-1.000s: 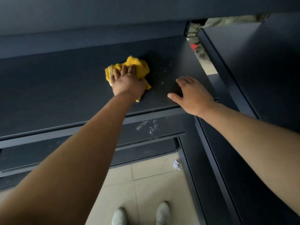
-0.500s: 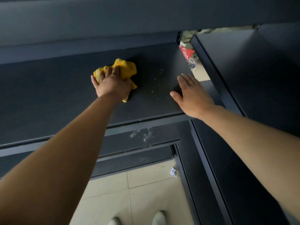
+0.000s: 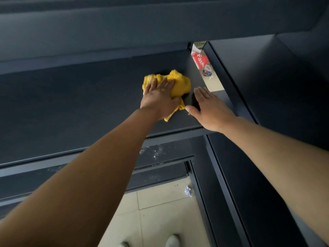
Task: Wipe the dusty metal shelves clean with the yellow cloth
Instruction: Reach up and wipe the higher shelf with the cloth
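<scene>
The wiping stroke is under way on the upper metal shelf (image 3: pixel 71 107): the left hand (image 3: pixel 158 99) presses the bunched yellow cloth (image 3: pixel 179 83) flat against the surface with straight, spread fingers, not clenched. The cloth is near the shelf's right end. The right hand (image 3: pixel 211 109) rests released, palm down, just beside the cloth. The next move likely calls for carrying the stroke to the edge, which means lifting that bracing hand clear, then dropping to the lower shelf (image 3: pixel 178 148), where pale specks (image 3: pixel 153 152) remain. Compared with half a second ago, the cloth has swept rightward over the speckled patch, which no longer shows.
</scene>
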{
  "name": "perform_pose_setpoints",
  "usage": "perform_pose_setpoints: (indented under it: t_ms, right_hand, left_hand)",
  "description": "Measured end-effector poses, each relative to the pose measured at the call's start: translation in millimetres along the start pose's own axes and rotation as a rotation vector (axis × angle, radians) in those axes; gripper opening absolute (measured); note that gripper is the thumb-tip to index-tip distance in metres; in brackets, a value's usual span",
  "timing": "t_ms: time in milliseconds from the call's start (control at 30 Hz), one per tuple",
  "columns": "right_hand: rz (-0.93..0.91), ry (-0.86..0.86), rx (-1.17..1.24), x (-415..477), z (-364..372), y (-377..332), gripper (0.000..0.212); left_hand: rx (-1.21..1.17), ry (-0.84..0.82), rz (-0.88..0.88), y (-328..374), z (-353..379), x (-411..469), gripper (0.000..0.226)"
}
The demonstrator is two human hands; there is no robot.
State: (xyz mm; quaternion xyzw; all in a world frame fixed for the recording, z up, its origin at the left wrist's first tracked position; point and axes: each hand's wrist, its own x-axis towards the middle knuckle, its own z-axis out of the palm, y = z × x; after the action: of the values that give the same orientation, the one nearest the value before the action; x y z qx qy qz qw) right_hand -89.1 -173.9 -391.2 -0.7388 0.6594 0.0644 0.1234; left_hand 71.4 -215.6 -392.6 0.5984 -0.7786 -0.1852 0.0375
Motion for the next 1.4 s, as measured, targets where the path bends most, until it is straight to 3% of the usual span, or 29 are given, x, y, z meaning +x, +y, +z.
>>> perform_pose_setpoints:
  t_ms: [100,367,700,967,1167,1300,1400]
  right_hand:
    - [-0.021,0.004,0.020,0.1,-1.4,1.5,0.071]
    - [-0.036,0.025,0.036,5.8,-3.7,8.8,0.060]
    - [0.018,0.115,0.014,-19.0,-9.6,31.0,0.081]
    - [0.079,0.210,0.018,-43.7,-12.1,28.9,0.057]
    - [0.097,0.254,0.061,-52.9,-2.7,5.1,0.050]
    - [0.080,0.234,0.109,-58.7,1.8,-12.3,0.048]
    - [0.091,0.187,0.155,-61.6,3.5,-23.2,0.047]
  left_hand:
    - [0.017,-0.009,0.000,-14.0,-2.6,-16.2,0.066]
    - [-0.027,-0.022,-0.237,-22.7,-16.5,18.0,0.066]
    - [0.011,-0.091,-0.056,19.5,-5.0,11.6,0.067]
    - [0.024,-0.081,0.086,41.4,14.5,-24.8,0.068]
    - [-0.015,-0.083,0.221,37.7,19.7,-53.6,0.063]
    - [-0.049,-0.062,0.200,7.1,7.4,-75.3,0.061]
    - [-0.108,-0.035,0.083,-26.2,-7.3,-88.2,0.060]
